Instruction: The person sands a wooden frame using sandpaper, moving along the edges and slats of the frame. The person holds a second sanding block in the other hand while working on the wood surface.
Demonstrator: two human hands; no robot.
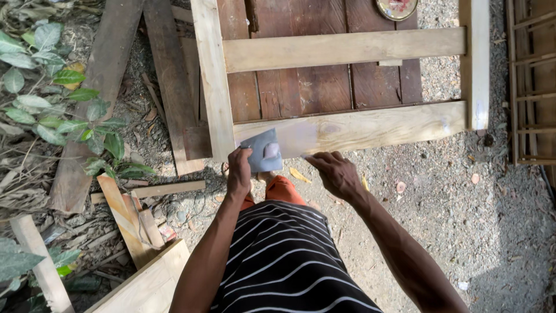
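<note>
Nearest, the left hand [238, 173] pinches a grey putty scraper [262, 150], blade loaded with pale filler, held just at the near rail [370, 127] of a pale wooden frame [213, 75]. The right hand [335, 172] has fingers curled loosely, fingertips touching the rail's near edge; it holds nothing. A whitish smear covers the rail just right of the scraper; judged from this, filling is begun there, while the rail's right stretch shows bare. Farther off, the upper rail [341, 47] looks untreated. A round tin [396, 7] sits on dark boards [313, 87] beyond.
</note>
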